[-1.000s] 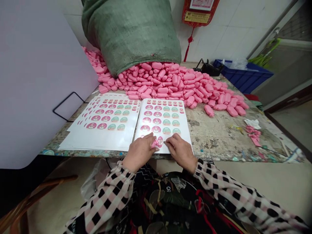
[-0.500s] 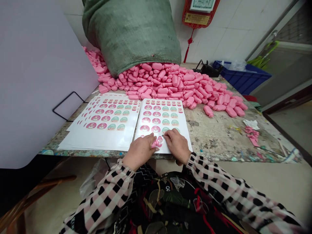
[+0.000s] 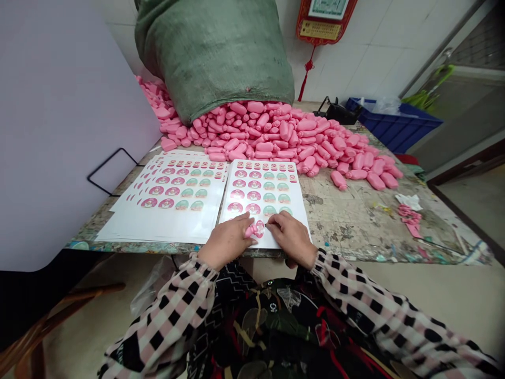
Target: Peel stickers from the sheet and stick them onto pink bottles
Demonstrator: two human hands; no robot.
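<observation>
Sheets of stickers [image 3: 158, 226] lie at ten o'clock from the left hand [image 3: 228, 238], whose fingers are clamped on a small pink bottle [image 3: 250, 231] above another sheet [image 3: 295, 210]. At the bottle's three o'clock end sits an oval label [image 3: 260, 228], then the right hand [image 3: 291, 237], thumb and forefinger together on a dark sliver [image 3: 267, 225] too small to identify. Labelling seems in hand; the next move calls for a steady bottle.

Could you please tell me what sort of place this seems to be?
It looks like a small workshop: many pink bottle-shaped pieces lie heaped at the mouth of a green sack, with sheets of printed labels in front, on a worn, stained table.
</observation>
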